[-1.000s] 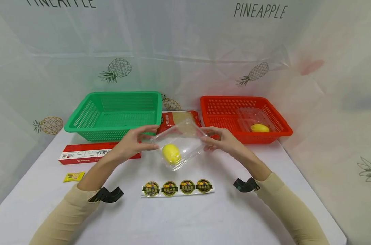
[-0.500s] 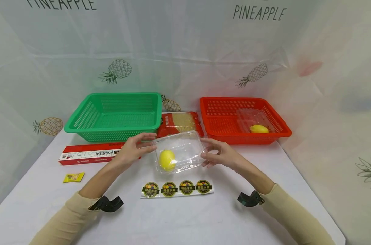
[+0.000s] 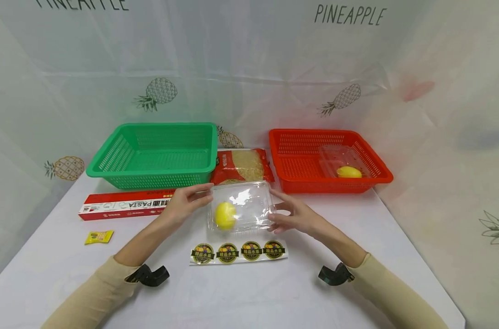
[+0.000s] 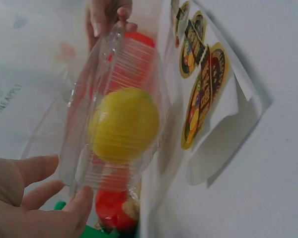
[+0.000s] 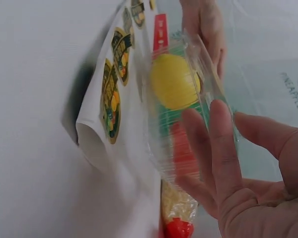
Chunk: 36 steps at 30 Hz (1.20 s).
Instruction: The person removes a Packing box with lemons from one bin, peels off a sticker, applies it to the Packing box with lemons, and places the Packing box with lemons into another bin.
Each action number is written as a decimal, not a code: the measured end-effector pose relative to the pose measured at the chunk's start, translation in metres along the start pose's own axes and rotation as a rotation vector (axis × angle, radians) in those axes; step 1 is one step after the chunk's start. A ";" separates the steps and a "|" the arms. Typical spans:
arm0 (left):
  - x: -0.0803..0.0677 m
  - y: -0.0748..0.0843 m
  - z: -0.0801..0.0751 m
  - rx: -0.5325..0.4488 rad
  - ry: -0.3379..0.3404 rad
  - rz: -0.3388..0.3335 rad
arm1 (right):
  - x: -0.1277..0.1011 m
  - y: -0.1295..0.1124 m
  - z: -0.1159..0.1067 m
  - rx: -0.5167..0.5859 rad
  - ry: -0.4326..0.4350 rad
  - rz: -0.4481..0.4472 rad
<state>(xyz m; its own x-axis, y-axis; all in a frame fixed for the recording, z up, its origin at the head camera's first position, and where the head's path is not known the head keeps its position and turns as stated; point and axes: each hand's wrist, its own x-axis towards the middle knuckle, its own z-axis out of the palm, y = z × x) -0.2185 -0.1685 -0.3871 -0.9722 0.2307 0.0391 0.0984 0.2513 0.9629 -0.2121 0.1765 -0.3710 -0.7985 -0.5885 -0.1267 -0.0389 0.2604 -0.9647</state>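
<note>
A clear plastic clamshell box [image 3: 249,208] lies low over the middle of the white table, its lid down. Inside, at the left end, is a lemon [image 3: 225,215], also plain in the left wrist view as a yellow fruit [image 4: 124,126] behind ribbed plastic. My left hand [image 3: 183,205] holds the box's left end by the rim, thumb and fingers at its edge. At the opposite end my right hand [image 3: 292,212] holds the rim between thumb and fingers. Just in front lies a strip of round fruit stickers [image 3: 238,254]. Whether the base touches the table is unclear.
Behind stand a green basket [image 3: 150,173] and a red basket [image 3: 307,186], which contains another clear box with a lemon [image 3: 349,172]. A red and tan packet [image 3: 247,165] lies between them. Left are a pasta box [image 3: 121,208] and a small yellow sachet [image 3: 99,237].
Both hands have lowered the clamshell box toward the table and levelled it from a tilt. It has come nearer the sticker strip, uncovering the packet behind.
</note>
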 end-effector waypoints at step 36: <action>0.021 -0.008 -0.002 0.086 -0.161 -0.008 | 0.013 0.014 -0.010 -0.198 0.069 -0.017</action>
<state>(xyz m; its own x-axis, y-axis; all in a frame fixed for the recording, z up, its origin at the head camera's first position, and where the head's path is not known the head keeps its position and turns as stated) -0.2398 -0.1677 -0.3936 -0.9272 0.3742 -0.0186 0.1152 0.3319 0.9363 -0.2293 0.1802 -0.3839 -0.8357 -0.5421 -0.0878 -0.1648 0.4001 -0.9015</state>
